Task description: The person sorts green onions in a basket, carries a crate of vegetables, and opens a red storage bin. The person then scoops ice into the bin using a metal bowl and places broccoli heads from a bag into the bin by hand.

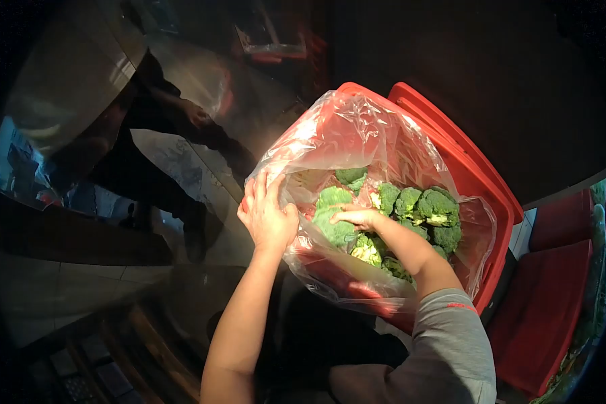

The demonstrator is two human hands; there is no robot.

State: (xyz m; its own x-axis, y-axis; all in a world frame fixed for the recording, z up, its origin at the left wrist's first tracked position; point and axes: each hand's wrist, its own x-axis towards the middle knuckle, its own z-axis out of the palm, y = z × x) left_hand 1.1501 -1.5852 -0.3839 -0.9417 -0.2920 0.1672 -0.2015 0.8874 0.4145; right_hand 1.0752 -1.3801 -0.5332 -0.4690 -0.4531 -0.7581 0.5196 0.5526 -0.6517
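Observation:
A red bin (498, 222) lined with a clear plastic bag (377, 131) stands in front of me. Inside lie several green broccoli heads (438, 205), some with cut pale stems showing. My left hand (269, 214) is at the bin's left edge, its fingers over the bag's rim and its thumb on the inner side. Reaching into the bag, my right hand (358, 217) has its fingers closed on a pale green, leafy-looking piece (333, 222). Whether this piece is a leaf or a broccoli head I cannot make out. Its right part is hidden by my fingers.
To the right stands a red chair (545, 303). A dark glossy surface (202, 155) on the left shows a reflected person. Wooden slats (148, 343) lie low at the left, near pale floor tiles (81, 286). A dark panel (478, 81) fills the back.

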